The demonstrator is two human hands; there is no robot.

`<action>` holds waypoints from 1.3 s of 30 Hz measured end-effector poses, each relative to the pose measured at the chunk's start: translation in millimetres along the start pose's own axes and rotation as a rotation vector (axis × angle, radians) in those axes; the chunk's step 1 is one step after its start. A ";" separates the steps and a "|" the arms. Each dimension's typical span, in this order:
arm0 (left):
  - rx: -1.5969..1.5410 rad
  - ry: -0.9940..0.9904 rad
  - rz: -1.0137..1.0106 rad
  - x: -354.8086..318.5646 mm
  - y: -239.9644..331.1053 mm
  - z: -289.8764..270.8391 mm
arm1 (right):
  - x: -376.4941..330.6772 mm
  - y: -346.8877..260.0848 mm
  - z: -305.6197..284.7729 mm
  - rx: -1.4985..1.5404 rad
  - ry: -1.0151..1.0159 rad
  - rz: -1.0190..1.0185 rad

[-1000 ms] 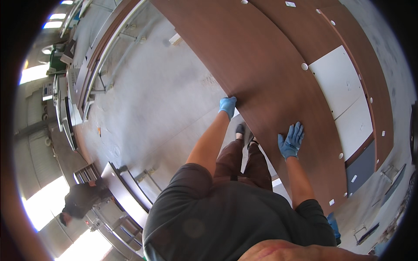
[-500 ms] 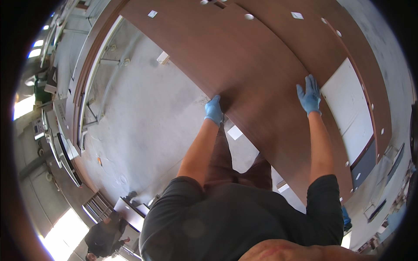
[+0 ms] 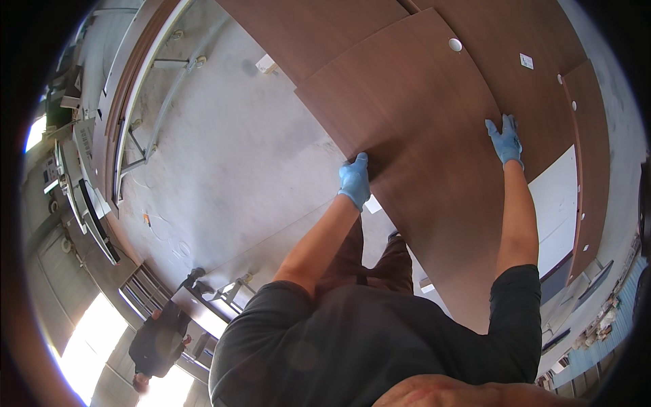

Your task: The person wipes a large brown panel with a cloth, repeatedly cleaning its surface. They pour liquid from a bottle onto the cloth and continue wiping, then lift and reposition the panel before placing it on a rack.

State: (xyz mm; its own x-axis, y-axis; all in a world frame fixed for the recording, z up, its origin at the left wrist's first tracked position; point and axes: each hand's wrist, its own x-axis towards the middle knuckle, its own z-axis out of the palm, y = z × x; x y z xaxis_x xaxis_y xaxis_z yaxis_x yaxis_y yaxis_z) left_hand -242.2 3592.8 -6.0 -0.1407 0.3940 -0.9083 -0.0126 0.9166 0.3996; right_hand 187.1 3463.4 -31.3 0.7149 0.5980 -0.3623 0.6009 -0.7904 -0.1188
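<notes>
A long brown wood-grain panel (image 3: pixel 400 102) lies across in front of me, on top of other brown panels (image 3: pixel 298 30). My left hand (image 3: pixel 354 179), in a light blue glove, is closed on its left edge; the thumb lies on top and the fingers are hidden beneath. Gloved in the same blue, my right hand (image 3: pixel 506 140) grips the panel's right edge. Its thumb rests on the surface, while its fingertips bend over the edge and are partly hidden. A white round spot (image 3: pixel 455 45) shows near the panel's far corner.
A white board (image 3: pixel 557 197) shows at the right beside a narrower brown panel (image 3: pixel 592 136). On the left stands a wheeled metal frame (image 3: pixel 159 115) carrying boards. Another person (image 3: pixel 159 342) is at the lower left by a table. The floor (image 3: pixel 237 156) is grey concrete.
The held panel has slid toward me over the panels below, its far end now plainly offset. Both hands sit farther right in view. The right hand's fingers have bent over the edge.
</notes>
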 end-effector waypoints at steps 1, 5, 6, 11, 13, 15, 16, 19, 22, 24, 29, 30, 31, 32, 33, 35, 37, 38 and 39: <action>0.009 -0.005 0.009 -2.9 1.8 0.4 | -1.1 -0.4 -2.4 0.013 -0.006 -0.005; 0.028 -0.046 0.156 -3.6 0.1 1.9 | -0.2 -2.8 -8.0 0.075 -0.014 0.014; 0.100 -0.033 0.197 -1.1 -1.1 2.1 | 0.5 -2.4 -7.7 0.091 -0.030 0.028; 0.279 -0.013 0.283 6.7 -6.5 0.2 | 5.2 3.5 -1.1 0.068 0.003 0.005; 0.272 -0.042 0.288 4.9 -4.4 -0.9 | 6.0 6.4 0.9 0.068 0.002 0.007; 0.279 -0.048 0.279 1.3 0.0 -0.8 | 6.5 8.0 1.7 0.065 0.004 0.012; 0.288 -0.048 0.270 -1.0 2.1 -0.7 | 6.8 8.1 1.7 0.067 0.004 0.003; 0.374 -0.023 0.233 -5.6 6.5 -0.3 | 6.7 8.0 1.7 0.082 0.005 0.000; 0.416 0.010 0.257 -5.6 4.5 0.1 | 5.5 7.4 2.4 0.109 0.008 -0.001; 0.428 0.009 0.273 -1.9 2.8 -0.6 | 5.2 7.0 3.0 0.106 0.006 0.014; 0.610 0.012 0.233 12.1 5.6 -6.5 | 7.1 7.4 3.7 0.077 0.011 0.016; 0.621 0.003 0.241 13.6 6.3 -7.6 | 8.0 7.3 3.6 0.065 0.013 0.020; 0.642 0.007 0.248 14.4 6.8 -8.5 | 8.9 7.6 3.5 0.064 0.006 0.009; 0.669 0.012 0.256 14.8 7.4 -9.1 | 9.9 7.9 3.4 0.066 -0.002 0.009; 0.690 0.017 0.253 15.1 8.2 -9.6 | 11.0 8.0 3.0 0.065 -0.017 0.028; 0.753 0.038 0.262 14.8 9.7 -10.4 | 12.8 8.9 2.9 0.069 -0.019 0.020; 0.771 0.015 0.279 13.9 11.9 -11.6 | 13.8 10.4 3.1 0.072 -0.025 0.026; 0.782 0.008 0.294 13.6 13.5 -12.1 | 14.1 11.0 3.2 0.075 -0.024 0.027; 0.799 0.005 0.303 13.1 15.1 -12.6 | 14.3 11.5 3.3 0.067 -0.030 0.039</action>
State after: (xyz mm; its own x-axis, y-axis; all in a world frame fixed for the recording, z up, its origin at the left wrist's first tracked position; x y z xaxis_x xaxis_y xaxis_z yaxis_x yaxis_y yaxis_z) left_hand -256.7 3610.9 -10.3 -0.0294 0.6313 -0.7750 0.7279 0.5448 0.4162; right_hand 203.0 3462.4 -40.9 0.7256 0.5636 -0.3949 0.5471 -0.8205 -0.1657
